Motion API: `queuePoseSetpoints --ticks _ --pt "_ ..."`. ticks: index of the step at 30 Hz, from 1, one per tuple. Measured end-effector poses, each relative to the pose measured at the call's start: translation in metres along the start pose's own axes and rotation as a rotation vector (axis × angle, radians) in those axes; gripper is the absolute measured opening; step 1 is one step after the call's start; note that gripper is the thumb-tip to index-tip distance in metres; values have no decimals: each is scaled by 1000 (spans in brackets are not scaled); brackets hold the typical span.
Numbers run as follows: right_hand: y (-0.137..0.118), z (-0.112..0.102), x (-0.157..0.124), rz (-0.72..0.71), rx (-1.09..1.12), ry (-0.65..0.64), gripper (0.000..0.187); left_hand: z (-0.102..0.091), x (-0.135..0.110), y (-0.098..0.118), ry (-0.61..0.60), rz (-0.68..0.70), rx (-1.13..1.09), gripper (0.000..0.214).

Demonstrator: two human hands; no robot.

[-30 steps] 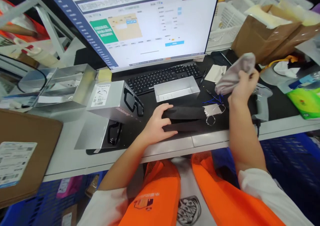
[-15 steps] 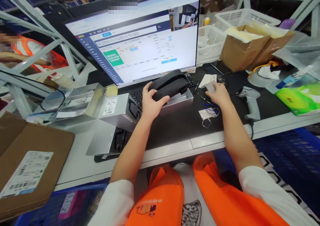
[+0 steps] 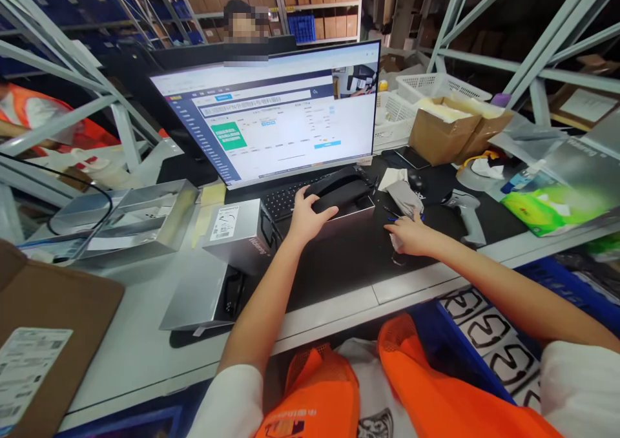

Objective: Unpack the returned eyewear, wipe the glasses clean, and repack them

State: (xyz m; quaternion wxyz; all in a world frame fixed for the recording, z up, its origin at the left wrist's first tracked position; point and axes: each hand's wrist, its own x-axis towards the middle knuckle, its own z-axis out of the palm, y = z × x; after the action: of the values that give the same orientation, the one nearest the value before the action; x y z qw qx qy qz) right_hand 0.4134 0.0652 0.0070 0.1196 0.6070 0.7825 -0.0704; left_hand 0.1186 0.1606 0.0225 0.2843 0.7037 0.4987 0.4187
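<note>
My left hand (image 3: 305,215) is closed on a black glasses case (image 3: 341,189), which rests in the open silver box (image 3: 356,210) in front of the keyboard (image 3: 290,199). My right hand (image 3: 409,236) lies on the black desk mat (image 3: 349,257), fingers curled over a small clear bag with blue ties that is mostly hidden under it. A grey cloth (image 3: 404,196) lies just beyond that hand.
A monitor (image 3: 281,115) stands behind the keyboard. A silver glasses box (image 3: 237,231) lies at left beside open silver trays (image 3: 130,221). A barcode scanner (image 3: 465,205), mouse (image 3: 416,181), cardboard boxes (image 3: 450,131) and a green pack (image 3: 547,208) are at right. Another person sits behind the monitor.
My left hand lifted the black case off the mat and lowered it into the silver box. My right hand put the grey cloth down and moved to the small bag on the mat.
</note>
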Motion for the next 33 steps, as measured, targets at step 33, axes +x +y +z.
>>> queuePoseSetpoints --ticks 33 --pt "-84 -143 61 -399 -237 679 30 -20 -7 17 -105 130 90 34"
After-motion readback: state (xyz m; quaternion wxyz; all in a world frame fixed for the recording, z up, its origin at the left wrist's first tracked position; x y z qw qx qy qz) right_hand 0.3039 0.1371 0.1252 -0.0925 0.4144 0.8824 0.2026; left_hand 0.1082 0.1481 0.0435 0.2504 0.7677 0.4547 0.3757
